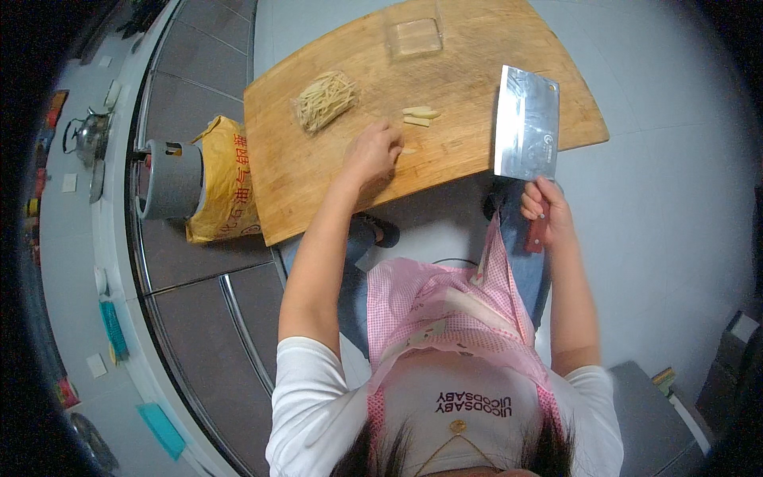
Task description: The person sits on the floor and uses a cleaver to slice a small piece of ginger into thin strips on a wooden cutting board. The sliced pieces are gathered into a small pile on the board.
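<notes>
My left hand (372, 151) is down on the wooden cutting board (318, 183), fingers curled and bunched narrow over a small pale piece (408, 149) at the fingertips. I cannot tell if it is pinched or only touched. Two pale cut slices (420, 116) lie just beyond that hand, apart from it. A heap of thin yellowish shreds (324, 100) sits further left on the board, well clear of both hands. A flat pale slab (416, 36) rests near the board's far edge.

My right hand (544, 208) is wrapped tight round the reddish-brown handle (536, 235) of a cleaver (526, 122). The broad steel blade lies over the board's right part, near its front edge, flat face up toward the camera. Open board between blade and slices.

Around: a yellow printed bag (226, 179) against the board's left edge, a grey cylinder container (168, 180) beside it. Grey tiled floor (199, 262) below. A kettle (86, 137) on the pale ledge far left. Pink checked apron (445, 310) over my front, dark shoe (380, 230) under the board edge. Grey box (648, 413) at lower right.
</notes>
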Tool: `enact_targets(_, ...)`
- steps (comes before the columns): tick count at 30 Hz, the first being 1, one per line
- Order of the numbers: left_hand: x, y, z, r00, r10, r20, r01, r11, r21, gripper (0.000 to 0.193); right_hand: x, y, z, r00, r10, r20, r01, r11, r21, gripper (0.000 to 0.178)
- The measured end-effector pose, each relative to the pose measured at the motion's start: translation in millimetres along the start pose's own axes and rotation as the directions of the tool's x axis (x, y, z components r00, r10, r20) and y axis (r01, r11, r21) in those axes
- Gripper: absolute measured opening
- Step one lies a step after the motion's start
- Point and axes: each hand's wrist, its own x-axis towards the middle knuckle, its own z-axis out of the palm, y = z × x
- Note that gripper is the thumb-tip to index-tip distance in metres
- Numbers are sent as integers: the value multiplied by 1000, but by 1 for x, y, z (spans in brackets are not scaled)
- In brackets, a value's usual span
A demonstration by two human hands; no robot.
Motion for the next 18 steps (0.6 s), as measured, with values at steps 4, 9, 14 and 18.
enact_targets(4,-2,-3,-2,999,42,-12,-42,999,-7,9,0,0,4,1000,-7,-12,7,1000,-26,27)
enact_targets(9,2,0,3,992,128,6,-128,990,-54,10,1,0,2,1000,-5,-2,5,999,-36,27)
enact_targets(14,9,-10,2,974,210,91,-210,978,-11,9,1,0,-1,1000,1,-8,-1,1000,-12,26)
enact_targets(18,11,-17,1,968,182,173,-182,983,-19,10,1,1,1,999,-6,-36,6,1000,-2,26)
